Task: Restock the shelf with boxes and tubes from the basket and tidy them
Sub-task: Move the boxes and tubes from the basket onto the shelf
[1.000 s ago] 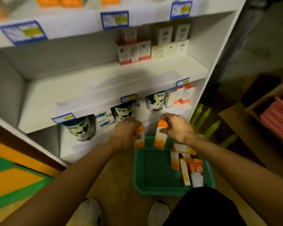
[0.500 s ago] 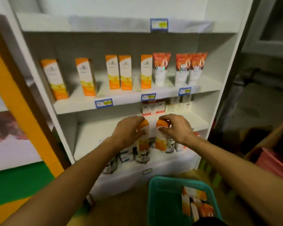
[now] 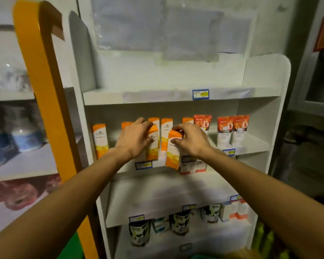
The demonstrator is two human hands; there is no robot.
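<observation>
You hold two tall orange-and-white cardboard boxes, one in each hand, up at the front lip of the white shelf board (image 3: 254,144) where the same product stands. The left-hand box (image 3: 152,144) is upright, its foot about level with the shelf edge. Your left hand (image 3: 133,139) wraps it from the top and left side, fingers curled shut on its upper part, which likely lets you slide it straight back into the gap in the row.

The right-hand box (image 3: 173,152) tilts, its bottom hanging below the shelf edge. Your right hand (image 3: 190,139) pinches its top corner, thumb and fingertips clamped on it; I judge it needs lifting and squaring before it goes in.

Behind them stand matching orange boxes (image 3: 100,140), unevenly spaced. To the right, three red-topped white tubes (image 3: 229,130) stand cap-down, probably kept as a separate group. The green basket's rim (image 3: 200,257) barely shows at the bottom.
</observation>
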